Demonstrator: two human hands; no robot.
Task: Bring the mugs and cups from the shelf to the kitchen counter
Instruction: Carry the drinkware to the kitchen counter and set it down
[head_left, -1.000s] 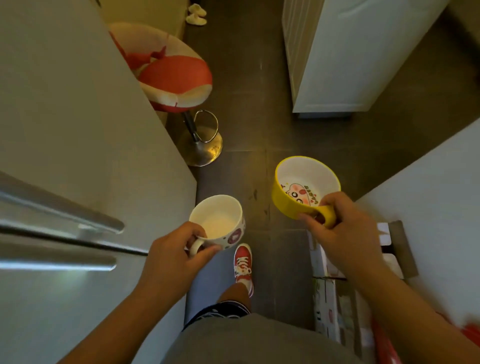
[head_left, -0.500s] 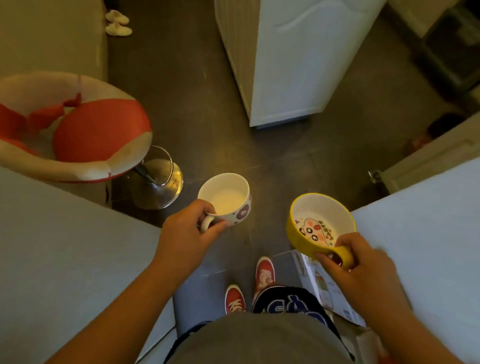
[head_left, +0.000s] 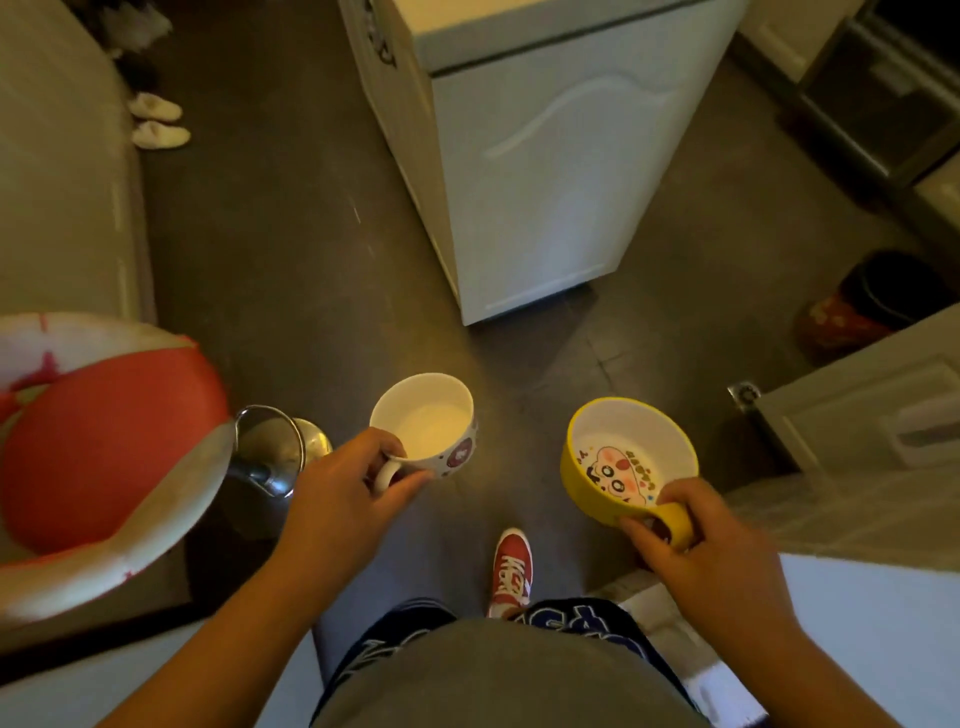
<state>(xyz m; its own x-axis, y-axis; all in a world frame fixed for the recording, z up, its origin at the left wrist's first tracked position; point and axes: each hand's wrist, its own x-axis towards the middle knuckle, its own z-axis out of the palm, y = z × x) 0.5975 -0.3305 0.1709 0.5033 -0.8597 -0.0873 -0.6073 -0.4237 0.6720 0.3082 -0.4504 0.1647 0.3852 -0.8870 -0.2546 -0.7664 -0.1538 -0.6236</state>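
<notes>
My left hand (head_left: 345, 499) grips the handle of a white mug (head_left: 426, 423) with dark red spots on its side; the mug is upright and looks empty. A wide yellow mug (head_left: 626, 457) with a white inside and a cartoon drawing on its bottom is held by its handle in my right hand (head_left: 711, 551). Both mugs hang above the dark floor in front of my body, a hand's width apart.
A red and white bar stool (head_left: 104, 457) with a chrome base (head_left: 280, 452) stands at my left. A white cabinet (head_left: 524, 156) stands ahead. White surfaces flank me at lower left and lower right (head_left: 872, 623). White slippers (head_left: 156, 122) lie far left. A red bin (head_left: 852, 306) sits at right.
I have walked forward and turned: the stool has slid to my left, the cabinet has come nearer and the fridge is out of view. Both hands still hold their mugs.
</notes>
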